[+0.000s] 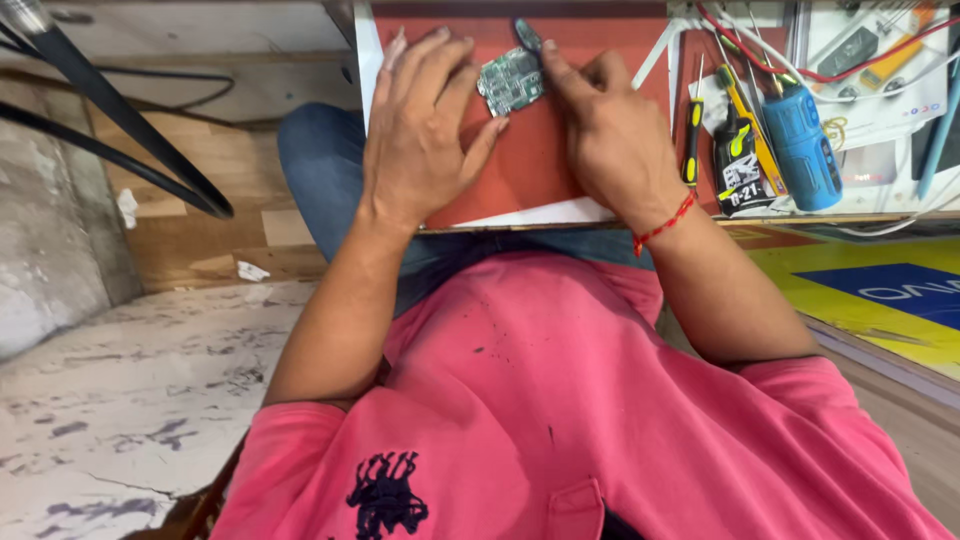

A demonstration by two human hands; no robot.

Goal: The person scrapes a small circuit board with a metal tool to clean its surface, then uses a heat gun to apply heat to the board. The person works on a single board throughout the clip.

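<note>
The bench runs across twelve o'clock, a red mat covering its middle. On the mat the left hand lies flat at eleven o'clock, fingers spread and released, their tips touching the left edge of a small green circuit board. The right hand, at one o'clock, has its fingers clenched on a thin dark tool, pinched just above the board's right corner. At two o'clock stand a blue cylindrical device and yellow-handled screwdrivers.
</note>
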